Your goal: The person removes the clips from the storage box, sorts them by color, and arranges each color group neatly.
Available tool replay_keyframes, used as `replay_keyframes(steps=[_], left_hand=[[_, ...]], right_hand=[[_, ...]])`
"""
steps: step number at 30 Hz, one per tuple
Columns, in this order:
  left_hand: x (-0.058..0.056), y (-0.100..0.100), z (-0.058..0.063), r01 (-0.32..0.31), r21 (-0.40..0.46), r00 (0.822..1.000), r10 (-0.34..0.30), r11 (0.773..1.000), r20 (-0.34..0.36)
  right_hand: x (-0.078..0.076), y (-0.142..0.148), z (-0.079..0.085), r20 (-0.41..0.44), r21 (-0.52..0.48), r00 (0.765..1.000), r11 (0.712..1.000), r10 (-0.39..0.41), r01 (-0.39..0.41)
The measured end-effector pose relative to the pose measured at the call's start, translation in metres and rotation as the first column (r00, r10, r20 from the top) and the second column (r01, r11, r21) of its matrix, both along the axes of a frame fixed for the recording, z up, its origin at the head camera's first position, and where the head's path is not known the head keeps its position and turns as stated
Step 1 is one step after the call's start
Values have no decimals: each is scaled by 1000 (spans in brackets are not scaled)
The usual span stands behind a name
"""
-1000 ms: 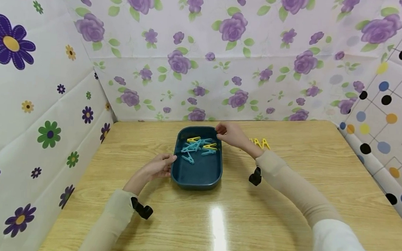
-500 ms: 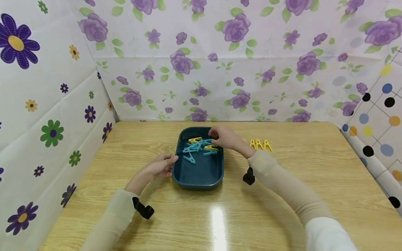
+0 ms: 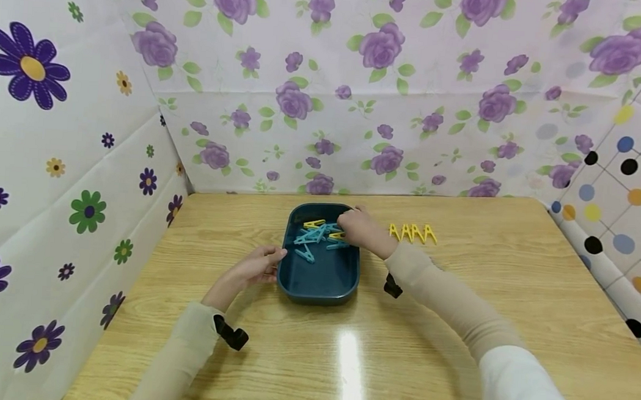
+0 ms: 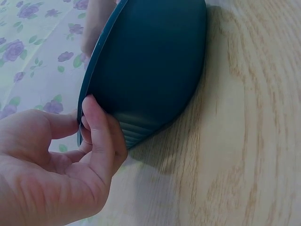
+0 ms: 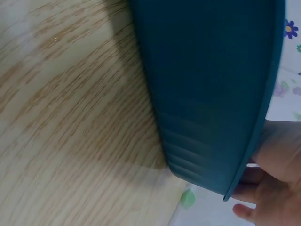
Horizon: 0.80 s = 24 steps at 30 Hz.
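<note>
A dark teal plastic bin (image 3: 318, 279) stands on the table, with blue clothespins (image 3: 313, 235) and a few yellow clothespins (image 3: 315, 223) heaped toward its far end. My left hand (image 3: 256, 266) pinches the bin's left rim, thumb on one side and fingers on the other, as the left wrist view shows up close. Over the right rim, my right hand (image 3: 364, 230) reaches down into the far right part of the bin, beside a yellow clothespin (image 3: 337, 235). Its fingertips are hidden by the hand and the bin wall, so I cannot tell what they hold.
Several yellow clothespins (image 3: 413, 232) stand in a row on the wooden table (image 3: 459, 282), right of the bin. Flower-patterned cloth (image 3: 304, 101) rises behind the table's back edge, with more patterned cloth at both sides.
My right hand has moved from above the far right rim down into the bin, toward its clothespins. The row of yellow clothespins is now fully uncovered. My left hand stays on the rim.
</note>
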<state>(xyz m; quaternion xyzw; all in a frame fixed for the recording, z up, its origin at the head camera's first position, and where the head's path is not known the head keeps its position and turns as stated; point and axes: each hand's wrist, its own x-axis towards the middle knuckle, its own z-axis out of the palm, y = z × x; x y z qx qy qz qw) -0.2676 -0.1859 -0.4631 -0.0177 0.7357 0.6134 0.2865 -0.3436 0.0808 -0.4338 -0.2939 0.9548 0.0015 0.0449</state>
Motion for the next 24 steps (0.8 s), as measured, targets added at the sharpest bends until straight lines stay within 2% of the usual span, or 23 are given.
replay_keyframes(steps=[6,15,24], left_hand=[[-1,0,-1,-4,3,1000,4,1000,10],[0,1,1,2,17,1000,-2,1000,8],[0,1,0,-11,25,1000,11,1000,13]], right_hand=[[0,-5,-5,-23,75,1000,997,-10,11],[-3,-8,-9,-48,59,999,998,8,-5],[2,-10,-15,-94,92,994,995,57,-49]])
